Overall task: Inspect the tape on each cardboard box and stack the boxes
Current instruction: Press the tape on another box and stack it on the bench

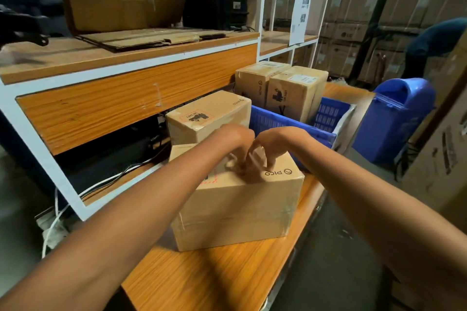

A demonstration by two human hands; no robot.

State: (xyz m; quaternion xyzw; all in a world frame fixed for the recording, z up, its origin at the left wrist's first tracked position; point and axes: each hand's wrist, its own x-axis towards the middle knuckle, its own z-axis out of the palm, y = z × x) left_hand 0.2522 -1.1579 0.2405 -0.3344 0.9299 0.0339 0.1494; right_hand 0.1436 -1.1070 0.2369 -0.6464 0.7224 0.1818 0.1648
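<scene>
Now the near box [237, 199] is set on the table [202, 272], a second box [207, 116] behind. Its top is touched by bent fingers of left hand [237, 144] and right hand [264, 150]; grip cannot be told.

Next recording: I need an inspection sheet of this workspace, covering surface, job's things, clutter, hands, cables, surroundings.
Surface: orange table, near box resting on it.
Job's things: near box, clear tape on its side; second box behind; third box and fourth box further back, fourth in blue crate.
Clutter: worn carton and flattened cardboard on shelf.
Hands: left hand and right hand, fingers curled onto near box's top; pinch unclear.
Cables: white cable under shelf, lower left.
Surroundings: blue bin, stacked cartons, another person bending.
</scene>
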